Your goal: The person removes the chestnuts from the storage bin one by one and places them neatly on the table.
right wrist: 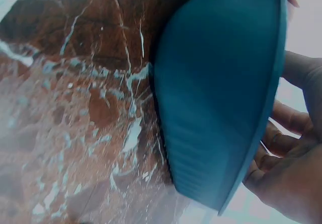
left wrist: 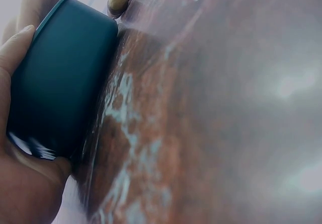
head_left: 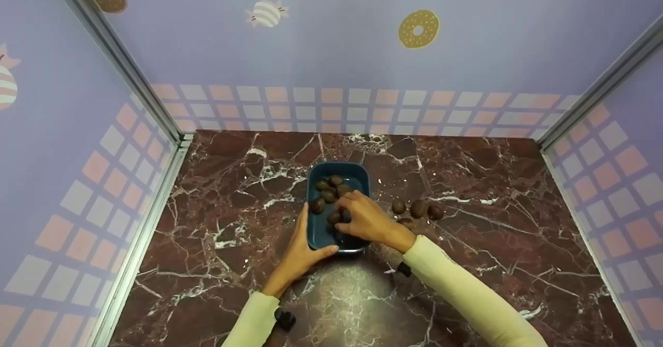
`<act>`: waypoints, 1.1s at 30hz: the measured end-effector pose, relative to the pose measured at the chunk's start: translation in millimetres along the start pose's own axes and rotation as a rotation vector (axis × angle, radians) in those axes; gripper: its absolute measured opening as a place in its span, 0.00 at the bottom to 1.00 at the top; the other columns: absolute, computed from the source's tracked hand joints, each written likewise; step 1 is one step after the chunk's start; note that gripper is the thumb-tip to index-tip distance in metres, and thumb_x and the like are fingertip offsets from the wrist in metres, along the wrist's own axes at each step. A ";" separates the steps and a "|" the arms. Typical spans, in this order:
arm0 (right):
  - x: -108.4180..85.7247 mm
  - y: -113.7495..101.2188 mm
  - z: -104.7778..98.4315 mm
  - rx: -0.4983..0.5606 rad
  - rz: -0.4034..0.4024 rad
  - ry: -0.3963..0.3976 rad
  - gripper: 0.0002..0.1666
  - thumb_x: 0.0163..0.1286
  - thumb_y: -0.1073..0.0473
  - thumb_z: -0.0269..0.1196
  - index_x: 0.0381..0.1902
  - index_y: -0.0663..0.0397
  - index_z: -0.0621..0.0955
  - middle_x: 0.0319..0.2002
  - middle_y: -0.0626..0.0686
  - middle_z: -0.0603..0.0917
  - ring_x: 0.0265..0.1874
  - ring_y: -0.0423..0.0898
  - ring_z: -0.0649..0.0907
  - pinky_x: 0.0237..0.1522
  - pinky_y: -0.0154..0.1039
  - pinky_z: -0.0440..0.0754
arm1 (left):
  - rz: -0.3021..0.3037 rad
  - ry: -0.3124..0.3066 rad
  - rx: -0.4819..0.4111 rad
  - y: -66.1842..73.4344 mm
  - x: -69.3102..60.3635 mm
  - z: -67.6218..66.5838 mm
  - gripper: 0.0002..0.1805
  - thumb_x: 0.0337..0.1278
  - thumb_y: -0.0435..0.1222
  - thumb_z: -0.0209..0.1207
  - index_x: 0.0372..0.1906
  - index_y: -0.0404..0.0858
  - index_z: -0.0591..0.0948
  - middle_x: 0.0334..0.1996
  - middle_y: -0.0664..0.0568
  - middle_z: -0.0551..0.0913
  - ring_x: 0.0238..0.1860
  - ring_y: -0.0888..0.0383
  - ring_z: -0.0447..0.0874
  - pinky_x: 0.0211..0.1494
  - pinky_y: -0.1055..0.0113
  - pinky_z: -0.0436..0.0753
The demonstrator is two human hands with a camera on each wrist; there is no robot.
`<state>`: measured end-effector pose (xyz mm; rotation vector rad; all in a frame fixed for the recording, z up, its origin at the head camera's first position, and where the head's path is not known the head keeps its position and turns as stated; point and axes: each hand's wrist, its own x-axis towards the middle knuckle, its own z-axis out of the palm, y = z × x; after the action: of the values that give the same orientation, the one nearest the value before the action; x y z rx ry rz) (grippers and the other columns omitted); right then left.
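Note:
A dark blue rectangular container (head_left: 339,168) stands on the table, holding several brown egg-shaped pieces (head_left: 328,196). My left hand (head_left: 300,248) grips its near left corner, fingers along the left side and thumb at the near rim. In the left wrist view, the container's wall (left wrist: 65,68) lies between thumb and fingers. Inside the container, my right hand (head_left: 365,217) has its fingers curled and pinches a brown egg-shaped piece (head_left: 335,217) between thumb and fingers. In the right wrist view the container's wall (right wrist: 216,83) hides the fingertips of the right hand (right wrist: 297,148).
More brown egg-shaped pieces (head_left: 418,208) lie on the table right of the container, one partly hidden by the right wrist. The table (head_left: 233,274) is dark red with white veins. Patterned purple walls (head_left: 342,52) border its back and sides.

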<state>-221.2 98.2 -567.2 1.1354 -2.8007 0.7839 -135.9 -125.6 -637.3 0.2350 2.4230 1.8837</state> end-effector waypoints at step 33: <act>-48.5 37.0 -32.5 0.152 0.094 0.133 0.16 0.64 0.59 0.81 0.48 0.55 0.90 0.44 0.52 0.88 0.46 0.54 0.83 0.50 0.52 0.83 | 0.002 0.017 0.029 0.2 1.3 0.2 0.75 0.55 0.48 0.84 0.92 0.40 0.41 0.91 0.38 0.41 0.89 0.37 0.40 0.86 0.34 0.50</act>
<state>-215.3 167.0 -564.9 0.9351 -2.7410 1.0541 -137.1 -125.1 -637.2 0.2231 2.4636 1.8601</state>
